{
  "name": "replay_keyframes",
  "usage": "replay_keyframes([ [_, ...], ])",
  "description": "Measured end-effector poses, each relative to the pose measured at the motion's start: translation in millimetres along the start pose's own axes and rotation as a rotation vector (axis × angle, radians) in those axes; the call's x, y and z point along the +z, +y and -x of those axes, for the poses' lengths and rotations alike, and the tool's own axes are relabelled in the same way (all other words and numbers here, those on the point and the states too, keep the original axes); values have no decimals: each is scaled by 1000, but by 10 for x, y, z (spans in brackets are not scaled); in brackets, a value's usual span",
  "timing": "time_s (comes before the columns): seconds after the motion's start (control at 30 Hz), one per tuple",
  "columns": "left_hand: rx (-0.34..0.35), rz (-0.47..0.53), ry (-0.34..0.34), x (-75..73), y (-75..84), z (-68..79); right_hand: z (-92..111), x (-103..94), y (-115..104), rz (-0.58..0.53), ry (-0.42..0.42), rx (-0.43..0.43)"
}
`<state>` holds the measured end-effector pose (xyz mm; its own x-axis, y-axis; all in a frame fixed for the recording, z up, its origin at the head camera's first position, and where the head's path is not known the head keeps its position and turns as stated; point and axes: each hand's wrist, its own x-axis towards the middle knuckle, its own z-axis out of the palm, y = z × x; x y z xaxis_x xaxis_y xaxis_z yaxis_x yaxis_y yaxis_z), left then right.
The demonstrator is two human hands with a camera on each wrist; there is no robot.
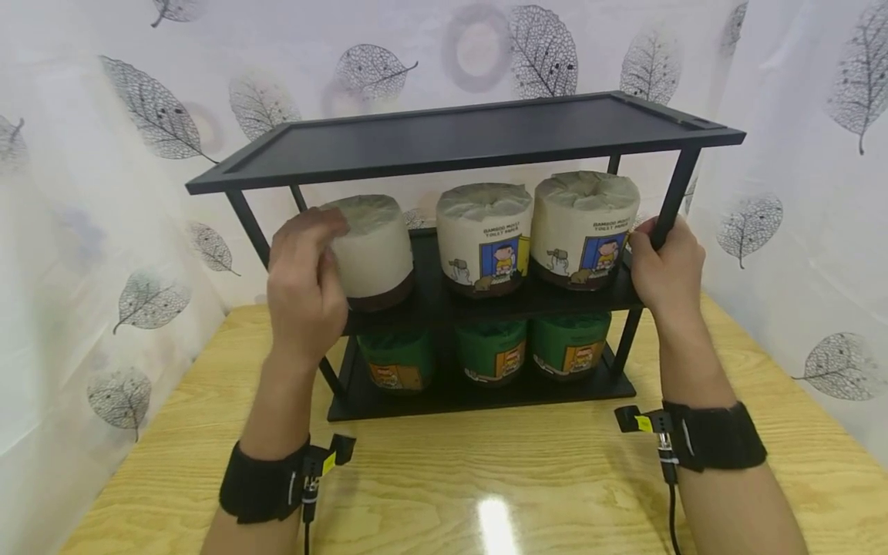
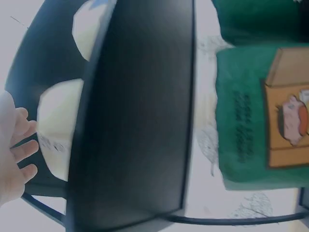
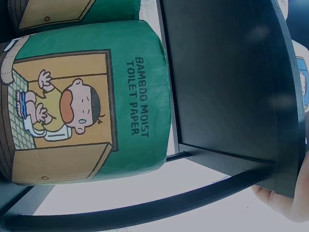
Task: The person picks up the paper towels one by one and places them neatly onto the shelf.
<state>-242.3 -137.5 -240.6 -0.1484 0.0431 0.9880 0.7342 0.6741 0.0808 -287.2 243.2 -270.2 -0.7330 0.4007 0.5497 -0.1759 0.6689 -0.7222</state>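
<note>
A black two-level rack [image 1: 479,137] with a flat top holds wrapped toilet paper rolls. Near the left post, my left hand [image 1: 305,277] reaches in, its fingers at the upper side of the left white toilet roll [image 1: 378,247]. In the left wrist view, several separate fingers [image 2: 25,151] show beside a white roll [image 2: 60,128]. At the other end my right hand [image 1: 669,266] grips the right front post [image 1: 676,185], thumb on its inner side next to the right white roll [image 1: 585,231]. A third white roll [image 1: 483,240] stands between them, its cartoon facing front.
Green rolls stand on the bottom level: left [image 1: 395,361], middle [image 1: 492,351] and right [image 1: 570,345]. The rack is on a wood-grain table [image 1: 416,478]. Behind and beside it hangs a white curtain [image 1: 62,231] with leaf prints. Cables run from both wrist cameras.
</note>
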Motion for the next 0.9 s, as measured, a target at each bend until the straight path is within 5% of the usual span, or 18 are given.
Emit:
replay_keyframes([
  [0.13,57,-32,-58,10,101,-7,-3,0,-4,1,-1,-1],
  [0.33,102,-229,-395,81,93,128,0,-1,-1,3,-4,5],
  [0.4,98,-270,-454,93,72,163,3,2,-6,1,-7,6],
  [0.9,90,-238,-421,94,21,151,1,2,-4,-3,1,1],
])
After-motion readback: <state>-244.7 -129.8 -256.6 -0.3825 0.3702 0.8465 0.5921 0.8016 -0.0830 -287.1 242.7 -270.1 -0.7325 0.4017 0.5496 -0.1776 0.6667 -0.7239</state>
